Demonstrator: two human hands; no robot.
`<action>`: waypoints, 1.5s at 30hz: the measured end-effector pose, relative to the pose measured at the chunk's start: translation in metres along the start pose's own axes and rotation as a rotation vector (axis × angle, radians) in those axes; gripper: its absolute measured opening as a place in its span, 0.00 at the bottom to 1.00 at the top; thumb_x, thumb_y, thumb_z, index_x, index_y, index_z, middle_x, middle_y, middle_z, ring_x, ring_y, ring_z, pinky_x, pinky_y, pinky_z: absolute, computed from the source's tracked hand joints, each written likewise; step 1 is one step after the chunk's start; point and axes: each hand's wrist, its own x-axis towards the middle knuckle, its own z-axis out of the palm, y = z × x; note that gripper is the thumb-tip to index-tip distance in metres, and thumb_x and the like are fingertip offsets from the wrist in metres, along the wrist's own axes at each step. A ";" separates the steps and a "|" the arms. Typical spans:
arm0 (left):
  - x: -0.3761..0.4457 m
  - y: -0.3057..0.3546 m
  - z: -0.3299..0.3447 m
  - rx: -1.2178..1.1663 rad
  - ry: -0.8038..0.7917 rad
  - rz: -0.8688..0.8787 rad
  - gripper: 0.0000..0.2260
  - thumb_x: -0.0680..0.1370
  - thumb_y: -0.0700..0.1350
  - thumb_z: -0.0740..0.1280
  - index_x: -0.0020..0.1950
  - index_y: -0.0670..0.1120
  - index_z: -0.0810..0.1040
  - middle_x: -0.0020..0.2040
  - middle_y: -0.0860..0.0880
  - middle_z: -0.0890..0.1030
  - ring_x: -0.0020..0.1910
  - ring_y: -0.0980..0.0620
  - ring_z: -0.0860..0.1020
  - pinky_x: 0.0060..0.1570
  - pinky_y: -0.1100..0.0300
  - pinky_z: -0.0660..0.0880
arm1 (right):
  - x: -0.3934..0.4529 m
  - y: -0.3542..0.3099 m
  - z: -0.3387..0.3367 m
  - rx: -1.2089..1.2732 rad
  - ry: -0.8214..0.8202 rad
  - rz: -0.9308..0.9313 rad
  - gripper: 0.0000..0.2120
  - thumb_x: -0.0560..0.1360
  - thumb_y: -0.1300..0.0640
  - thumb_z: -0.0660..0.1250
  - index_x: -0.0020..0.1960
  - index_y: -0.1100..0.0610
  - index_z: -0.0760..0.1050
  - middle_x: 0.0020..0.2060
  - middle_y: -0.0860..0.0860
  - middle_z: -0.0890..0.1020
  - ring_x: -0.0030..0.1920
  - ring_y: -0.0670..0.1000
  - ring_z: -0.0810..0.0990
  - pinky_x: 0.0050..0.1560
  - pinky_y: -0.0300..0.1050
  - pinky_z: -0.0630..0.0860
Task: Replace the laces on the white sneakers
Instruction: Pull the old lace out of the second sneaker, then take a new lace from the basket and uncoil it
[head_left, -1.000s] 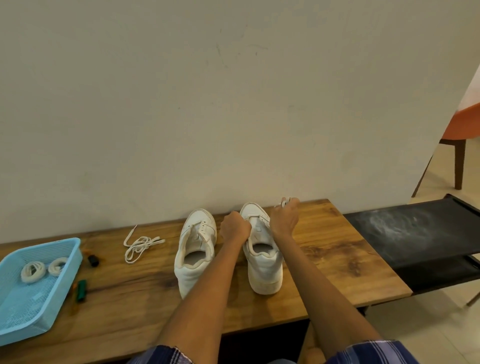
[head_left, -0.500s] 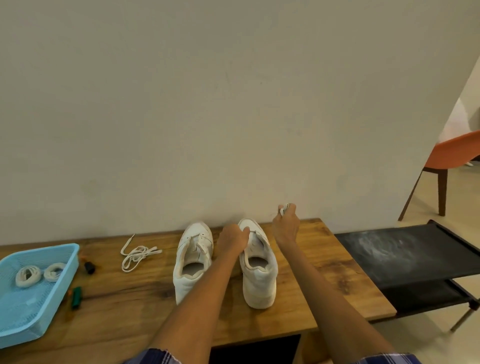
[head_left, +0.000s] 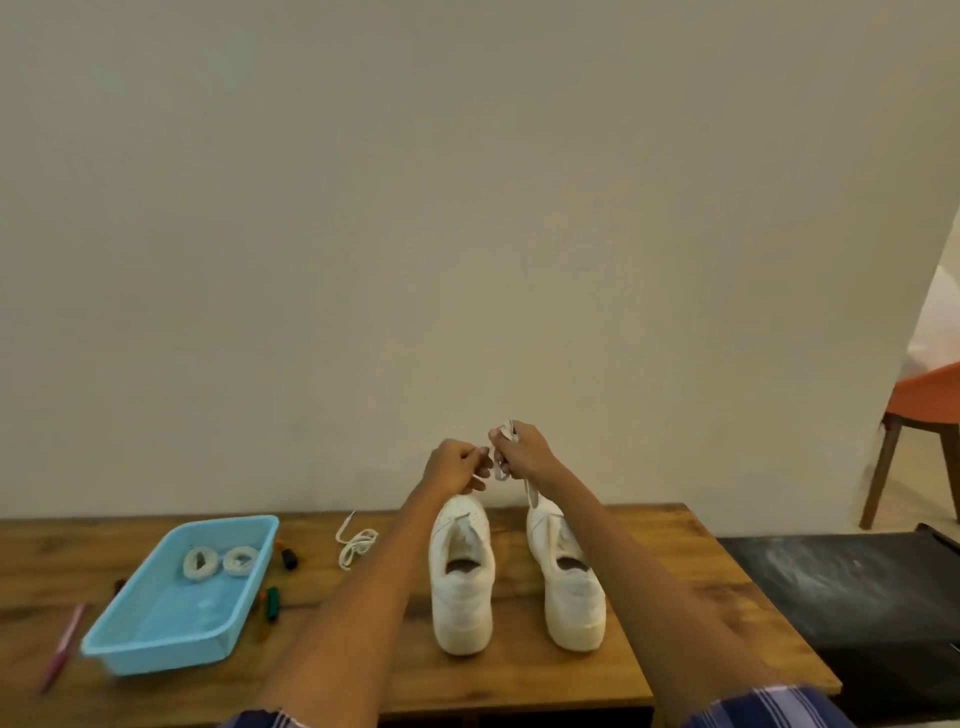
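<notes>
Here, both hands raised above two white sneakers (head_left: 519, 577) on a wooden table (head_left: 675, 597), right hand (head_left: 524, 451) gripping a bunched white lace (head_left: 503, 457), left hand (head_left: 457, 467) pinching its end.

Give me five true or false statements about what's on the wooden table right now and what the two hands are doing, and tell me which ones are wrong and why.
1. Both hands are lifted above the pair of white sneakers, holding a white shoelace. True: the left hand and right hand pinch it between them.
2. The light blue plastic basket holds two coiled white lace bundles. True.
3. The sneakers lie on their sides. False: both stand upright on their soles, heels towards the camera.
4. A loose white lace lies on the wooden table between the basket and the sneakers. True.
5. The orange chair stands left of the table. False: it is at the far right.
</notes>
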 end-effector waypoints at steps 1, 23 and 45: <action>-0.007 -0.003 -0.012 0.038 0.020 -0.015 0.12 0.81 0.45 0.60 0.43 0.42 0.79 0.34 0.50 0.79 0.28 0.55 0.78 0.27 0.68 0.71 | -0.004 -0.006 0.010 -0.014 -0.035 -0.010 0.09 0.78 0.58 0.59 0.41 0.59 0.69 0.28 0.50 0.75 0.25 0.46 0.72 0.24 0.34 0.66; -0.045 -0.085 -0.087 0.001 0.043 -0.322 0.12 0.83 0.42 0.54 0.51 0.40 0.76 0.36 0.48 0.80 0.28 0.53 0.77 0.30 0.62 0.75 | -0.009 -0.007 0.141 -0.192 -0.343 0.071 0.18 0.76 0.63 0.63 0.65 0.61 0.71 0.60 0.59 0.77 0.57 0.55 0.77 0.48 0.44 0.76; -0.053 0.009 -0.113 -0.699 0.144 -0.163 0.11 0.82 0.40 0.58 0.51 0.39 0.79 0.40 0.46 0.81 0.25 0.60 0.77 0.33 0.64 0.79 | -0.025 -0.073 0.101 0.175 -0.204 -0.053 0.13 0.76 0.71 0.51 0.49 0.61 0.73 0.36 0.52 0.76 0.36 0.49 0.76 0.40 0.43 0.75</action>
